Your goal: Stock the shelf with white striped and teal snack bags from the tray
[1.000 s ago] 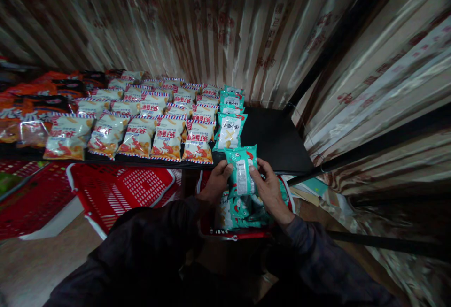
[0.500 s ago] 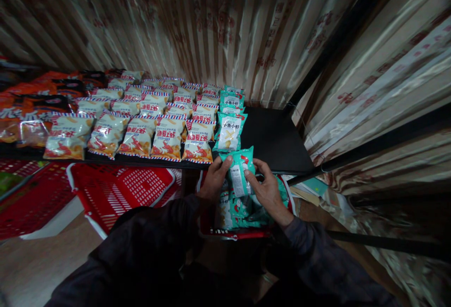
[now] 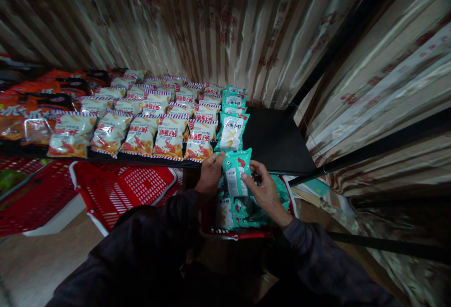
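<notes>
A teal snack bag (image 3: pixel 235 175) is held between my two hands at the shelf's front edge, its printed label panel facing me. My left hand (image 3: pixel 210 174) pinches its upper left side. My right hand (image 3: pixel 263 189) grips the right side, thumb across the front. Below it, a red basket (image 3: pixel 243 235) with a white handle holds several more teal bags (image 3: pixel 243 208), partly covered by my hands. Just beyond the held bag, a short column of teal bags (image 3: pixel 231 131) stands on the black shelf (image 3: pixel 275 140).
Rows of white snack bags (image 3: pixel 169 135) with striped edges fill the shelf to the left, followed by orange and black bags (image 3: pixel 45 105). Another red basket (image 3: pixel 127 185) sits under the shelf. Black frame bars (image 3: pixel 384 142) and a striped curtain (image 3: pixel 225 25) border the shelf.
The bag has shifted slightly left in my hands and shows more of its front. My left thumb has moved off its face toward the edge.
</notes>
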Demonstrator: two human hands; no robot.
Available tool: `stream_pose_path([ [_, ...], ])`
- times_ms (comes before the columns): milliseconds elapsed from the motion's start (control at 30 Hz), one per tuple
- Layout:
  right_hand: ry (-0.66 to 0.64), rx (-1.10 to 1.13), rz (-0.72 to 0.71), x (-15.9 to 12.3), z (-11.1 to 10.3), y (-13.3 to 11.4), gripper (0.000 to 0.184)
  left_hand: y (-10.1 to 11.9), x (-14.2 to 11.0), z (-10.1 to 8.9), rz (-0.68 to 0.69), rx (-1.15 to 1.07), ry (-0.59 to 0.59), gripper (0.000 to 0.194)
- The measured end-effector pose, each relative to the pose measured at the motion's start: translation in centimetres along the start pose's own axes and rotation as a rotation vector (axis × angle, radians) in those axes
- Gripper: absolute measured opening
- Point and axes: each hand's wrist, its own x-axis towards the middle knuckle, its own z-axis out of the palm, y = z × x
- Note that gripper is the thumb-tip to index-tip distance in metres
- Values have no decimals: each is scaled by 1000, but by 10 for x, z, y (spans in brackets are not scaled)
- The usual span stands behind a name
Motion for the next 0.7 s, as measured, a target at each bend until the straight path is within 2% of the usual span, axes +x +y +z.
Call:
stream_pose_path([
  [200,18,120,52,7,-8,-5,47,-8,-1,-5,12,62,-124,40],
  [400,37,191,87,17,-15,-6,41,-15,-3,-3,69,142,-184,47],
  [500,111,192,119,20,-16,-3,43,-12,-3,-3,39,146,-214,48],
  [700,291,336,205,30,-21,-5,41,-9,-6,-5,-3,160,-366,39],
])
